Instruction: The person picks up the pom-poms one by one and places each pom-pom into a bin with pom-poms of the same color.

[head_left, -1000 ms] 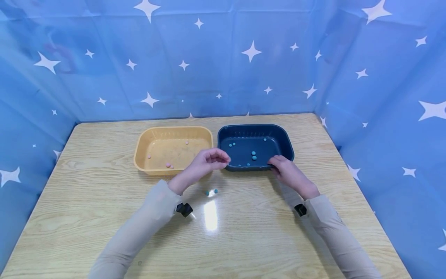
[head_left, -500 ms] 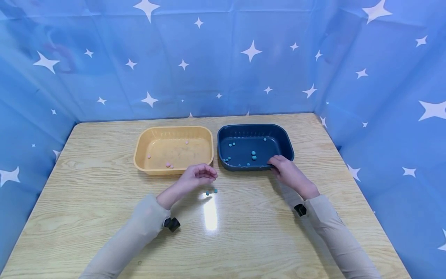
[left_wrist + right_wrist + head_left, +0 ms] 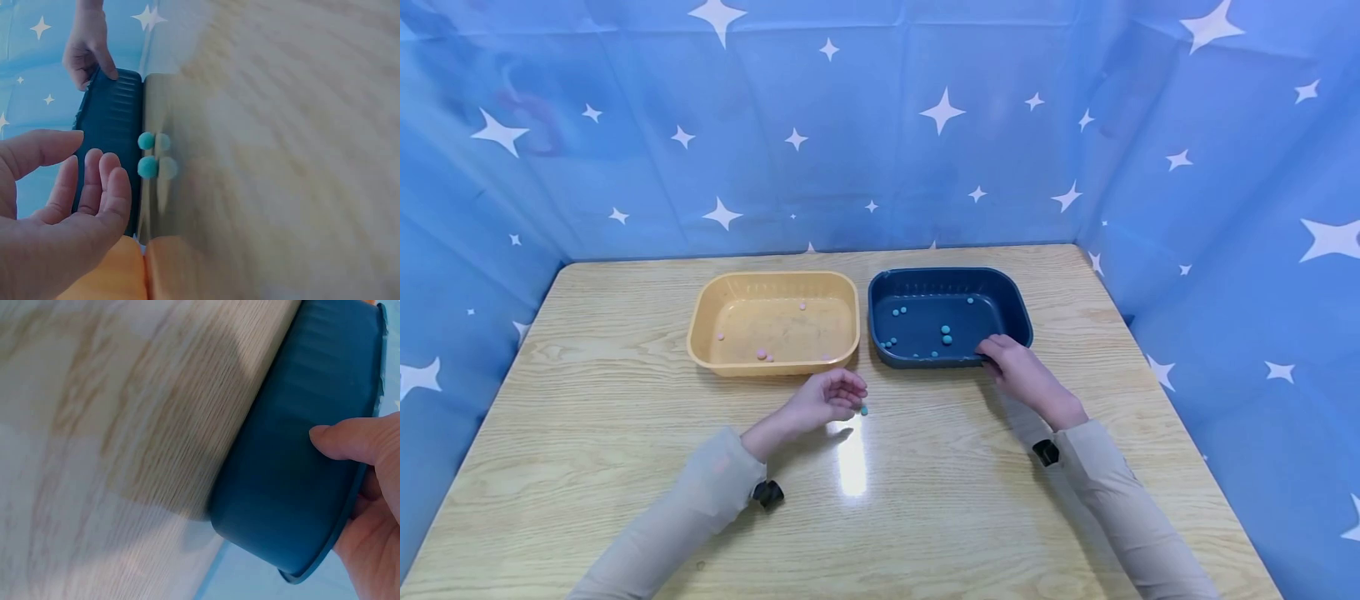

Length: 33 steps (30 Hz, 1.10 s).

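My left hand (image 3: 820, 402) hovers over the table just in front of the gap between two bins. Its thumb and fingers are bent a little and apart, with nothing between them in the left wrist view. Beside the fingers lie two small teal pom-poms (image 3: 147, 167) on the table; in the head view one pom-pom (image 3: 864, 410) shows and the hand hides the other. My right hand (image 3: 1018, 371) grips the front rim of the dark blue bin (image 3: 294, 444), thumb on the outer wall, fingers over the rim. Several teal pom-poms (image 3: 946, 339) lie inside this bin.
Left of the blue bin stands a yellow bin (image 3: 700, 354) with several small pink pom-poms (image 3: 762, 355) in it. Both stand on a wood-grain table (image 3: 970, 500). A blue star-patterned curtain (image 3: 880, 150) encloses the back and sides.
My left hand has drawn back from the blue bin's front left corner to the teal pom-poms on the table, uncovering pom-poms in that corner. The right hand has kept its grip on the rim.
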Available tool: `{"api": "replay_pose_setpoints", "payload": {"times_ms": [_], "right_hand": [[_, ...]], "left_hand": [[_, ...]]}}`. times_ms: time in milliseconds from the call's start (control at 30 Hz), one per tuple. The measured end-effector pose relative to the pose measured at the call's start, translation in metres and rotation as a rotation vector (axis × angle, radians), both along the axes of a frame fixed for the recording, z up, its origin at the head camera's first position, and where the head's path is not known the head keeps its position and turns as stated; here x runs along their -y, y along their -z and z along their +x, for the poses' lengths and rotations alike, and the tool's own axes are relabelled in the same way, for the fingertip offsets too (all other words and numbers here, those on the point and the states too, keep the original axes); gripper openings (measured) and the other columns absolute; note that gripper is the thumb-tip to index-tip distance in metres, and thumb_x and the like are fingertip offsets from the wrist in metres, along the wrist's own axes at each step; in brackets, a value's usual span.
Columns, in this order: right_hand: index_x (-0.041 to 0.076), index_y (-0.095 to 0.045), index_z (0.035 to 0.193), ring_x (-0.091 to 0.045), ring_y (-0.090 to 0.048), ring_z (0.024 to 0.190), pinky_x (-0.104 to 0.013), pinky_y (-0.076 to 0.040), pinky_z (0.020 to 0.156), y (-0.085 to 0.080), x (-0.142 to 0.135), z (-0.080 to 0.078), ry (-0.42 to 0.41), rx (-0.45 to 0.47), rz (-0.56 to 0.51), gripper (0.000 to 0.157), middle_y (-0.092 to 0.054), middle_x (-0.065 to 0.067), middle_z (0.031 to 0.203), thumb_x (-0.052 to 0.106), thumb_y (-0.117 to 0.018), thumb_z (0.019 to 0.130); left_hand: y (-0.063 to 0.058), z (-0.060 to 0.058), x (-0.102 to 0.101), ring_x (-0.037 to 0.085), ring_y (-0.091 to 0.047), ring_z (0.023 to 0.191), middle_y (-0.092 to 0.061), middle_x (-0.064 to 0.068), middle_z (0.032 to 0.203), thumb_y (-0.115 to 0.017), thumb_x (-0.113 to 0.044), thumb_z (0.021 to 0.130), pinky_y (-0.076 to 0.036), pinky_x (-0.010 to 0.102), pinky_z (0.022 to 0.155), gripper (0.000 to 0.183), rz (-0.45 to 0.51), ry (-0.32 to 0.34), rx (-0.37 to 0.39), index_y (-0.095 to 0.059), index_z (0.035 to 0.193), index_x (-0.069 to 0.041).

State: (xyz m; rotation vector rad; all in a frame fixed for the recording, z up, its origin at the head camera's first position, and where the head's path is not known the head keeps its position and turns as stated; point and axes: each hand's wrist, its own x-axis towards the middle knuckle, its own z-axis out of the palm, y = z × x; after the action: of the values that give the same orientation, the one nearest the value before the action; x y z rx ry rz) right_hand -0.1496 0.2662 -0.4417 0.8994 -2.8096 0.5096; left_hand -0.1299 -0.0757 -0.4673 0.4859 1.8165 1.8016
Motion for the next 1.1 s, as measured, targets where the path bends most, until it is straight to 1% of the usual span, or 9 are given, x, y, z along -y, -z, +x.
{"api": "replay_pose_setpoints", "payload": {"times_ms": [167,367,500,767,933,1100], "right_hand": [[0.002,-0.061,0.089,-0.021,-0.056,0.081,-0.037,-0.051,0.071,0.000,0.000,0.000,-0.004,-0.009,-0.002,0.016,-0.059,-0.007,0.085,-0.009,-0.066,0.079],[0.002,-0.061,0.088,-0.021,-0.055,0.081,-0.037,-0.051,0.071,0.001,0.000,0.000,-0.008,-0.016,-0.007,0.016,-0.059,-0.007,0.084,-0.009,-0.066,0.078],[0.002,-0.062,0.089,-0.021,-0.056,0.081,-0.037,-0.052,0.071,0.001,0.000,0.000,-0.011,-0.018,-0.014,0.016,-0.059,-0.008,0.085,-0.010,-0.066,0.078],[0.001,-0.062,0.090,-0.022,-0.056,0.082,-0.037,-0.052,0.073,0.000,0.000,0.000,-0.005,-0.006,-0.016,0.016,-0.060,-0.008,0.086,-0.010,-0.066,0.078],[0.001,-0.062,0.090,-0.022,-0.056,0.083,-0.037,-0.052,0.073,0.000,0.000,0.000,-0.005,0.008,-0.022,0.016,-0.061,-0.008,0.087,-0.010,-0.066,0.079],[0.001,-0.062,0.091,-0.022,-0.056,0.083,-0.037,-0.052,0.073,0.000,0.000,0.000,-0.005,0.019,-0.020,0.015,-0.061,-0.009,0.088,-0.009,-0.065,0.080]], "left_hand": [[0.005,0.001,-0.001,0.040,-0.054,0.102,-0.051,0.034,0.115,-0.055,0.021,0.072,-0.048,0.038,0.091,0.044,-0.030,0.007,-0.026,-0.045,0.116,0.019],[0.011,-0.001,-0.002,0.039,-0.055,0.099,-0.053,0.034,0.110,-0.054,0.020,0.072,-0.048,0.041,0.089,0.042,-0.067,0.042,-0.103,-0.048,0.113,0.018],[0.012,-0.001,-0.002,0.038,-0.057,0.097,-0.056,0.030,0.105,-0.052,0.021,0.070,-0.050,0.039,0.088,0.040,-0.115,0.048,-0.175,-0.050,0.110,0.017],[0.014,0.002,-0.004,0.027,-0.059,0.087,-0.061,0.018,0.095,-0.049,0.021,0.067,-0.052,0.030,0.079,0.036,-0.232,0.008,-0.311,-0.056,0.101,0.011],[0.016,0.002,-0.005,0.024,-0.059,0.083,-0.061,0.014,0.090,-0.048,0.020,0.068,-0.052,0.028,0.075,0.033,-0.260,-0.013,-0.349,-0.058,0.097,0.009],[0.015,0.002,-0.007,0.024,-0.059,0.081,-0.061,0.013,0.087,-0.046,0.022,0.067,-0.053,0.029,0.073,0.033,-0.274,-0.022,-0.382,-0.059,0.094,0.008]]}}
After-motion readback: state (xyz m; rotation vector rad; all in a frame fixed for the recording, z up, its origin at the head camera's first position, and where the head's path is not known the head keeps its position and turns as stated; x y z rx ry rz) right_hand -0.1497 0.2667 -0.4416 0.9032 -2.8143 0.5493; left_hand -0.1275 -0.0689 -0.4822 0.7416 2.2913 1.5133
